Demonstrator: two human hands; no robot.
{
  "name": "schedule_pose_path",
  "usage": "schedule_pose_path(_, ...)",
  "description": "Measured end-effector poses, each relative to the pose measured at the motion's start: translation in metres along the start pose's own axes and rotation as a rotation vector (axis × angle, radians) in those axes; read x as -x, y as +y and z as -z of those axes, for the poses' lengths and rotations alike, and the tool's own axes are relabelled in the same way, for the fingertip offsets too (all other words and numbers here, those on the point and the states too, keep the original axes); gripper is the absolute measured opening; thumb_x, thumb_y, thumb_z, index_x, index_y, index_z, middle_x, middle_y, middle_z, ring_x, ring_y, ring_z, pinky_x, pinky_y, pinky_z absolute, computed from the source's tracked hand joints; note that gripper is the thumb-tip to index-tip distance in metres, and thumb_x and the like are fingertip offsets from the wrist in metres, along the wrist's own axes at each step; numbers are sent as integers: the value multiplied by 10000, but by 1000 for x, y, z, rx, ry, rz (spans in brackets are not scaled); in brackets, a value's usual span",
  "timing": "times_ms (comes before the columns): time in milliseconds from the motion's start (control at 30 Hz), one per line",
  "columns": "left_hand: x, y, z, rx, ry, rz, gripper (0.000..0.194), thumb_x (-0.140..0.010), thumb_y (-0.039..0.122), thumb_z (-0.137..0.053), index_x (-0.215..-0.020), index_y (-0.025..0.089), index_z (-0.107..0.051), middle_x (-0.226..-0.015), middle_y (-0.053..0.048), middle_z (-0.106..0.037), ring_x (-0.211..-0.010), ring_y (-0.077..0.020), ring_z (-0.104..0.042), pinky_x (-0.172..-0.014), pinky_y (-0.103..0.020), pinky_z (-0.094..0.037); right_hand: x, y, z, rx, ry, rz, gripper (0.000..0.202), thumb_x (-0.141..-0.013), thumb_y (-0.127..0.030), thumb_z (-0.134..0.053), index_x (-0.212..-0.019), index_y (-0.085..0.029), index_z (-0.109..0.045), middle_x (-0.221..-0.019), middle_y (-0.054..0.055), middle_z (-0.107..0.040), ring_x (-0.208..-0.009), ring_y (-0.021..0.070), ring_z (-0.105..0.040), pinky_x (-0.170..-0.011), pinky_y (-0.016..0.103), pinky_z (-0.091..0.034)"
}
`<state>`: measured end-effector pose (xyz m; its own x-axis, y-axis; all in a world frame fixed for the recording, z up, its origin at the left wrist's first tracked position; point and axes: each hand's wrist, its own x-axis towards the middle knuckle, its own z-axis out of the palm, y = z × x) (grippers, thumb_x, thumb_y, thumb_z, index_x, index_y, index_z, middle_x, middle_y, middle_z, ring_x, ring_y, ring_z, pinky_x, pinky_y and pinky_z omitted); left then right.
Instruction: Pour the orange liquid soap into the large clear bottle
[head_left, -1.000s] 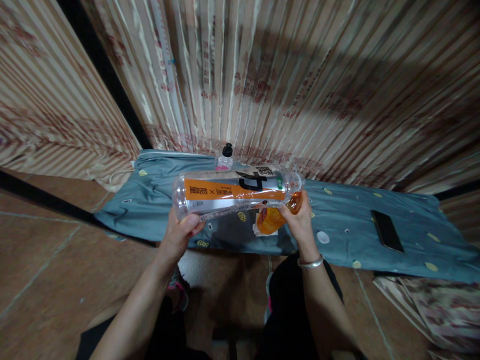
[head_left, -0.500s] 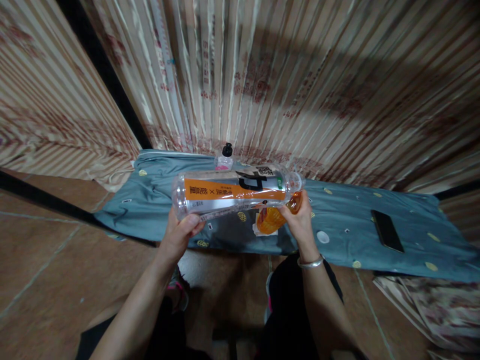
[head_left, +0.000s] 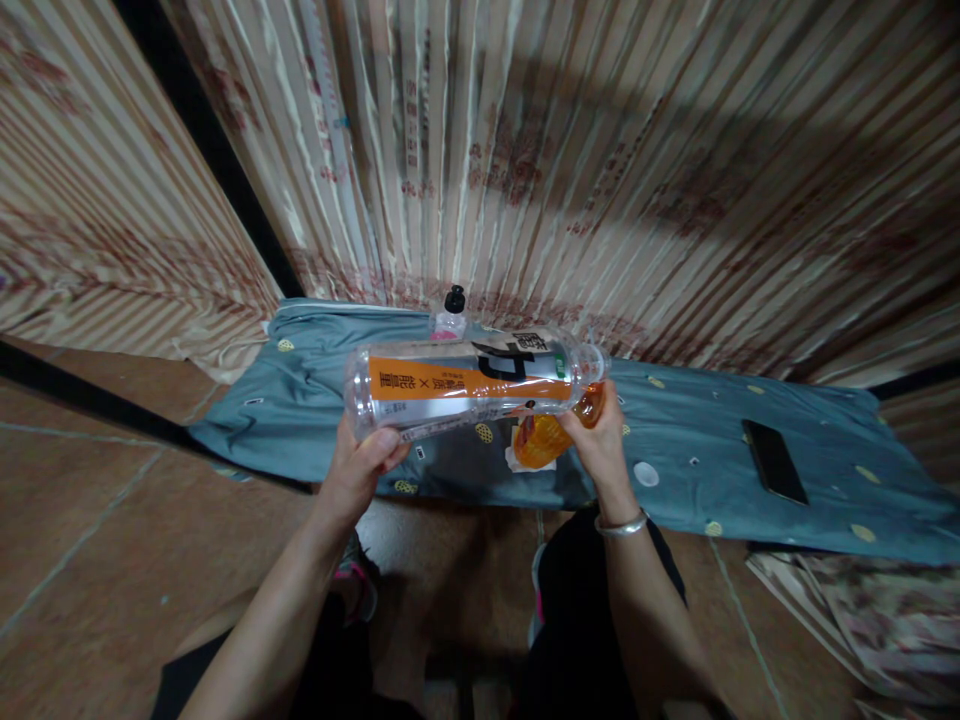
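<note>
A large clear plastic bottle [head_left: 465,378] with an orange, white and black label lies nearly level in the air, its neck to the right. My left hand [head_left: 360,465] is closed round its base end, thumb on the near side. My right hand [head_left: 600,440] is closed at the neck of a bottle of orange liquid [head_left: 541,442], just below the clear bottle's mouth. Whether the two mouths touch I cannot tell. The orange bottle's lower end is over a white piece of paper [head_left: 517,462]. Some of my right fingers are hidden.
A bench with a blue-green patterned cloth [head_left: 675,500] runs across. On it are a black phone [head_left: 775,460], a white round disc [head_left: 646,474] and, behind the clear bottle, a small bottle with a black cap [head_left: 454,300]. A striped curtain [head_left: 480,150] hangs behind; dark poles [head_left: 217,160] stand left.
</note>
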<state>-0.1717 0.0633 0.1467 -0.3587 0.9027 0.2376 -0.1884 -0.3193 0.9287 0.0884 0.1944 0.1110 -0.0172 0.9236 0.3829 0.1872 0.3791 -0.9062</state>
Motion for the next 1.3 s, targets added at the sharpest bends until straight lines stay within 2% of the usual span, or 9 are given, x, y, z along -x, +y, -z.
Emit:
schedule_pose_path(367,0,-1,0,-20,-6,-1,421,-746,566,-795,-943,215,-673,-616,31,-478,-465,-100,-296,-378,-248,-192,1,1,-1,-7,-1,0,613,-650,-517,-888,-1108,-252,-579,-1025,47,-734,-928,263,-704,-881,420,-574)
schedule_pose_path(733,-3,-2,0,44,-11,-33,405,-738,542,-831,-928,215,-687,-594,40,-493,-430,-84,-300,-355,-228,-174,0,3,0,1,9,2,533,-652,-471,-870,-1038,-250,-576,-982,38,-734,-897,263,-703,-862,425,-581)
schedule_pose_path(1300,-4,-5,1,42,-47,-57,434,-754,577,-818,-928,205,-678,-599,49,-487,-425,-77,-286,-342,-217,-176,1,3,0,-27,6,-10,604,-650,-466,-898,-1118,-228,-600,-1034,60,-752,-948,279,-724,-906,435,-588)
